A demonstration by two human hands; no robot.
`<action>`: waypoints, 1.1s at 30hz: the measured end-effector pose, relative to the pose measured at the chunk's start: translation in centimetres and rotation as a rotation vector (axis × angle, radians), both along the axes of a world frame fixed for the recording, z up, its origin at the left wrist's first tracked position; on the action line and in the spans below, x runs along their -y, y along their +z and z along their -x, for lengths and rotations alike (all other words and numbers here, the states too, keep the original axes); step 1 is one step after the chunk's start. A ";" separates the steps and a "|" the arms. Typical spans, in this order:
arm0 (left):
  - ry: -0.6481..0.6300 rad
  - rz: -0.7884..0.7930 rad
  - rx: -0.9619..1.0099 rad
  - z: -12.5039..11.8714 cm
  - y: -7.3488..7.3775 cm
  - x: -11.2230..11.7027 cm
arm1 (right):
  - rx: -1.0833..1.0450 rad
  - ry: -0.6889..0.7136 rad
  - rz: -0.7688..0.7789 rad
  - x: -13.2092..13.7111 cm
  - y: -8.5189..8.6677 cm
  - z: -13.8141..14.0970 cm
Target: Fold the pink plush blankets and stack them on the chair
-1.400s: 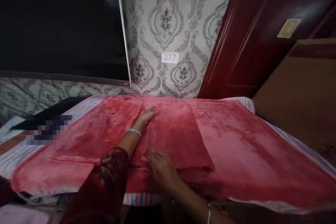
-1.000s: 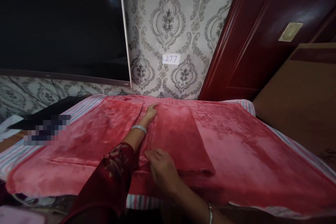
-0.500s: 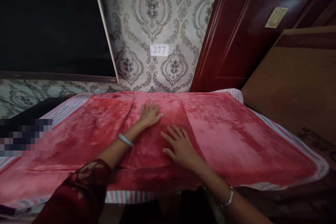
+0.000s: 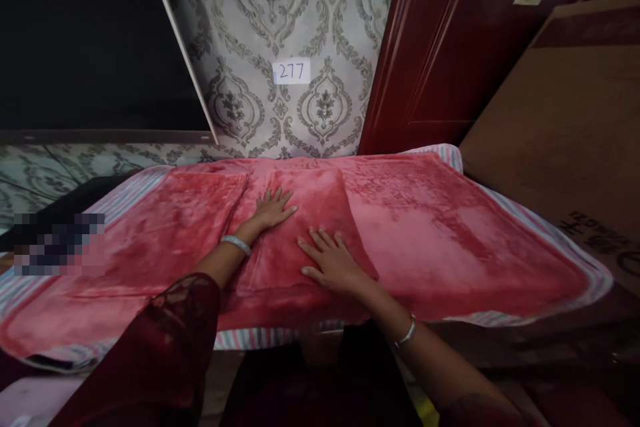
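Note:
A red and pink plush blanket [image 4: 410,247] with a striped edging lies spread before me. On it rests a folded red plush cloth [image 4: 320,193], with another folded red section [image 4: 175,227] to its left. My left hand [image 4: 274,208] lies flat on the upper left part of the middle folded cloth, fingers spread. Lower and to the right, my right hand [image 4: 334,265] presses flat on the same cloth, its fingers apart. Neither hand grips anything. The left wrist wears a pale bangle, the right a silver one.
A large black screen [image 4: 95,40] stands at the back left. Behind the blanket are patterned wallpaper with a paper label [image 4: 291,71] reading 277 and a dark red door panel [image 4: 425,47]. A cardboard box [image 4: 560,127] borders the right side.
The view has tilted down, so the wall and blanket appear higher. Both hands stay flat on the folded cloth with fingers spread, in nearly the same places.

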State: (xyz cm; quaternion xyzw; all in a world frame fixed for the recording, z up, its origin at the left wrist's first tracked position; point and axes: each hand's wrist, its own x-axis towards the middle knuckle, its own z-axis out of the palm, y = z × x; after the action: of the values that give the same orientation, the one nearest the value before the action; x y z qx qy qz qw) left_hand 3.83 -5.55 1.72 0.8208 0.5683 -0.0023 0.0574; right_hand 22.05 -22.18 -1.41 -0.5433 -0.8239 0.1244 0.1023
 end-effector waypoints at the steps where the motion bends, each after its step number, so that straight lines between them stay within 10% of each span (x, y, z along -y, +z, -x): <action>1: 0.001 0.022 0.001 0.0 0.5 0.5 | -0.017 0.033 0.009 -0.1 0.5 -0.7; 5: -0.118 -0.053 0.046 0.7 0.9 4.7 | -0.085 -0.027 -0.139 -0.7 1.6 -3.9; 10: -0.207 -0.085 0.051 2.4 -2.5 10.1 | 0.051 -0.133 -0.127 -0.7 -0.8 -4.8; 17: -0.189 -0.071 0.034 3.3 -3.9 10.7 | 0.042 -0.106 -0.111 0.2 -2.9 -4.2; 23: -0.199 -0.071 0.155 3.2 -1.5 8.7 | -0.244 -0.178 -0.145 -3.9 -0.8 -6.3; 29: -0.164 -0.167 0.202 -2.5 2.9 2.0 | -0.166 -0.375 -0.238 -12.7 2.8 -5.1; 33: -0.043 -0.108 0.096 -5.1 1.5 -0.8 | -0.023 -0.383 -0.177 -14.7 1.8 -3.4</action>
State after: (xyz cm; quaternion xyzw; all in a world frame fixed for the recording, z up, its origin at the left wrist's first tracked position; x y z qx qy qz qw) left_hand 8.98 -4.76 3.18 0.8339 0.5464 0.0662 0.0403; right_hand 25.45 -7.52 0.34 -0.6773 -0.7122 0.0359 0.1809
